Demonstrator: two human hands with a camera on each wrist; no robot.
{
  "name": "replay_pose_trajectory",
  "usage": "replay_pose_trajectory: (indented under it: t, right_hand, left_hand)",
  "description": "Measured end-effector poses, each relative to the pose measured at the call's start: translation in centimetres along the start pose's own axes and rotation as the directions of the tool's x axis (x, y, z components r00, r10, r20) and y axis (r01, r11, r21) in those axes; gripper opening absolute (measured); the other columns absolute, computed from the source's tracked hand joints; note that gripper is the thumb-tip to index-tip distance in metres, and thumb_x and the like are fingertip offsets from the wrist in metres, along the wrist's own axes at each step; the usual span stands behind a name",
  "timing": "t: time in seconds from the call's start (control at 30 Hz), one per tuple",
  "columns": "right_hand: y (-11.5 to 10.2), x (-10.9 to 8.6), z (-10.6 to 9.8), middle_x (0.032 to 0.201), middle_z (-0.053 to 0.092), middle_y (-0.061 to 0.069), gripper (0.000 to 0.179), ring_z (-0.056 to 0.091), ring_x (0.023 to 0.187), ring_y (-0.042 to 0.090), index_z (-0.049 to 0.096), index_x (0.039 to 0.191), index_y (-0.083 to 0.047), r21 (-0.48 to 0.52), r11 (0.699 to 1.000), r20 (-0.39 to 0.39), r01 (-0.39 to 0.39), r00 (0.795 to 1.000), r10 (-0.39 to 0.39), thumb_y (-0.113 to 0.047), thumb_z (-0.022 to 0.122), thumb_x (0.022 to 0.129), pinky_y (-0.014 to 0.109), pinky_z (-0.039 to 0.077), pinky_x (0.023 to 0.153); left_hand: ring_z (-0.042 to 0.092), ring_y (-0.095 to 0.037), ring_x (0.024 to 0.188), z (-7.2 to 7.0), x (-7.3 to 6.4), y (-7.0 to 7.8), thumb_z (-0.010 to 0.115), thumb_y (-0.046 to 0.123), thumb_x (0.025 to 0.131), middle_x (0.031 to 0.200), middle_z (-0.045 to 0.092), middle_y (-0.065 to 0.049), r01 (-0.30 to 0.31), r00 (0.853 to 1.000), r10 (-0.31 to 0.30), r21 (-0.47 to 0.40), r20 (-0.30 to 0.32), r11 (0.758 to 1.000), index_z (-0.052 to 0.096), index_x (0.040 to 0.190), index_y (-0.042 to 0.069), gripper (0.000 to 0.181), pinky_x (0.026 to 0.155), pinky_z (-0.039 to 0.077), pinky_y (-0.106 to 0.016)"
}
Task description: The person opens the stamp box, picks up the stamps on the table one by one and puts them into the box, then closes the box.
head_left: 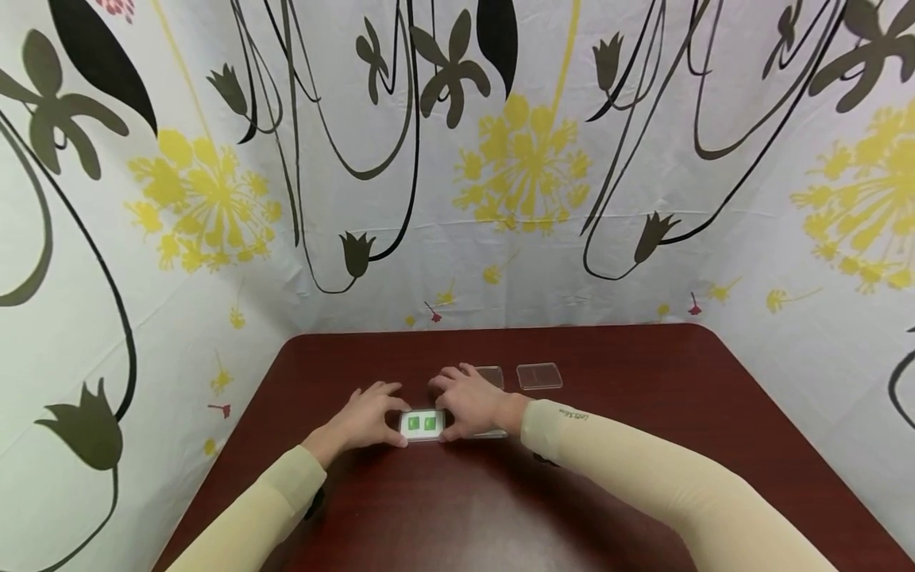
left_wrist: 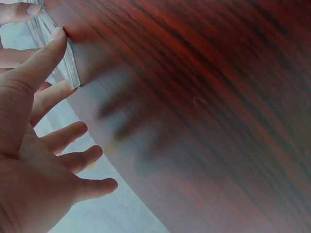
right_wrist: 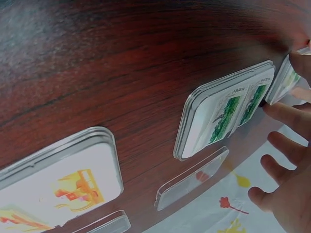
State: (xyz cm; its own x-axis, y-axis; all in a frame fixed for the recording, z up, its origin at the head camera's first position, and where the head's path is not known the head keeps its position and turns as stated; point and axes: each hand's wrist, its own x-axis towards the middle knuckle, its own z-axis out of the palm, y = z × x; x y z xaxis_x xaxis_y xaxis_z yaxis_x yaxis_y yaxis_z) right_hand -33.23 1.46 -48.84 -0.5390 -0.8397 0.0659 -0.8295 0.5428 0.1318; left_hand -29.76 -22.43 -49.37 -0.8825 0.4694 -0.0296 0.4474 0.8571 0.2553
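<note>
A flat clear plastic case [head_left: 422, 425] with two small green stamps on a white backing lies between both hands at the table's middle. My left hand [head_left: 366, 419] pinches its left end with thumb and index finger; the other fingers spread apart. At the right end, my right hand [head_left: 470, 403] grips it likewise. Seen edge-on in the left wrist view, the case [left_wrist: 71, 65] sits between thumb and index fingertip. Close to the right fingers, the right wrist view has another case [right_wrist: 228, 114] with two green stamps, mostly hidden under the hand in the head view.
A case with orange pictures [right_wrist: 80, 189] lies farther along in the right wrist view. Two clear lids [head_left: 539, 376] [right_wrist: 192, 178] lie toward the back of the dark red wooden table [head_left: 422, 508]. A flower-patterned cloth [head_left: 500, 262] hangs around the table.
</note>
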Motion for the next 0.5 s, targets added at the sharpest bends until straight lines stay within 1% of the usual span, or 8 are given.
replay_pose_trajectory:
  t: [0.17, 0.5]
  right_hand:
    - [-0.1, 0.0, -0.17, 0.132, 0.043, 0.0, 0.05, 0.031, 0.123, 0.022, 0.069, 0.098, -0.027, 0.011, 1.0, 0.035, -0.024, 0.999, 0.023, -0.067, 0.059, 0.07, 0.057, 0.024, 0.096]
    - [-0.26, 0.08, -0.19, 0.131, 0.044, -0.001, 0.043, 0.032, 0.123, 0.023, 0.068, 0.096, -0.028, 0.054, 0.998, 0.038, -0.033, 0.999, 0.031, -0.063, 0.062, 0.072, 0.056, 0.026, 0.095]
  left_hand:
    - [0.028, -0.027, 0.128, 0.02, 0.11, 0.1, 0.072, 0.058, 0.064, 0.139, 0.038, -0.007, 0.012, 1.0, -0.012, 0.007, 0.009, 1.0, 0.063, 0.115, 0.03, 0.059, 0.092, 0.019, -0.066]
    - [0.031, -0.026, 0.126, -0.1, 0.24, 0.3, 0.074, 0.057, 0.063, 0.138, 0.04, -0.006, 0.042, 0.999, -0.042, 0.018, 0.019, 0.999, 0.063, 0.116, 0.029, 0.061, 0.093, 0.021, -0.065]
